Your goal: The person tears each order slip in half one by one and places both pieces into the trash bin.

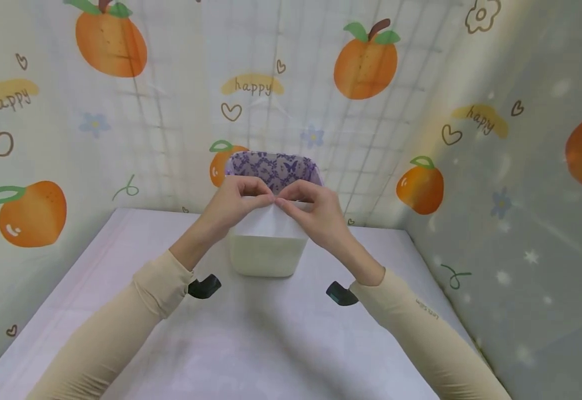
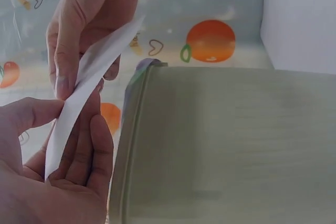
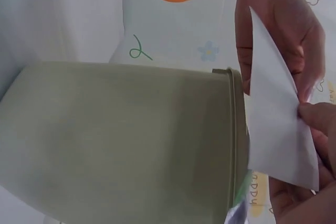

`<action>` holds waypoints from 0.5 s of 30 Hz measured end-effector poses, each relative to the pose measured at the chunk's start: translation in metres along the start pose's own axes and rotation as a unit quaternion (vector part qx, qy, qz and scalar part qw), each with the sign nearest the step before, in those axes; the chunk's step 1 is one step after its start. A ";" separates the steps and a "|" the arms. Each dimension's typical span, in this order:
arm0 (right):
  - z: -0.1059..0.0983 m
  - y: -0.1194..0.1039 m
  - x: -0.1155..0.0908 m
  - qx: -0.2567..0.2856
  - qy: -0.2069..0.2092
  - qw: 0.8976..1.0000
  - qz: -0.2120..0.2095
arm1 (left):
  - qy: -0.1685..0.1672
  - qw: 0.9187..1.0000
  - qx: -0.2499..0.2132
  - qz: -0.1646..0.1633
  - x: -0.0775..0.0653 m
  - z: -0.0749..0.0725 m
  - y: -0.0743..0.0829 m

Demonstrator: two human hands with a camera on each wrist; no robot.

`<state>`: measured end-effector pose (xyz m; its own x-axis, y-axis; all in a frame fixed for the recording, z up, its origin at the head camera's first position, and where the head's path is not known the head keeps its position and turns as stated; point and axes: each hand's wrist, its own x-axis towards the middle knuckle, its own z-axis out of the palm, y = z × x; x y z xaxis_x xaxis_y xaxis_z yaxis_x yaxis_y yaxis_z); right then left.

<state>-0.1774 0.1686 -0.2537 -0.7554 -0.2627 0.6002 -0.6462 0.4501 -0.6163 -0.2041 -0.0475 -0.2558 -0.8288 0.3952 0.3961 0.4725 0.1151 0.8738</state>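
In the head view a white sheet of paper [image 1: 270, 223] hangs in front of the upper part of a pale green bin [image 1: 268, 258]. My left hand [image 1: 238, 200] pinches the sheet's top edge between thumb and fingers. My right hand [image 1: 317, 210] pinches the same edge just beside it, so the fingertips nearly meet at the middle. Seen from the left wrist, the paper [image 2: 79, 103] stands thin and slightly bent between both hands. From the right wrist, the sheet [image 3: 275, 114] lies close along the bin's rim [image 3: 237, 129].
Purple butterfly-patterned lining [image 1: 276, 169] shows inside the bin's back wall. The bin stands on a white table [image 1: 251, 344], with fruit-printed curtains [image 1: 181, 100] behind and at the sides. Dark pieces [image 1: 205, 287] stick out near both wrists.
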 end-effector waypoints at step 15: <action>-0.019 -0.006 0.029 -0.049 0.028 0.998 -0.029 | 0.025 0.998 -0.054 -0.032 0.033 0.001 0.020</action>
<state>-0.1932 0.1747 -0.2225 -0.7083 -0.2446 0.6622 -0.6729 0.5173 -0.5287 -0.2217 -0.0315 -0.2257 -0.8710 0.3441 0.3505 0.3863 0.0391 0.9216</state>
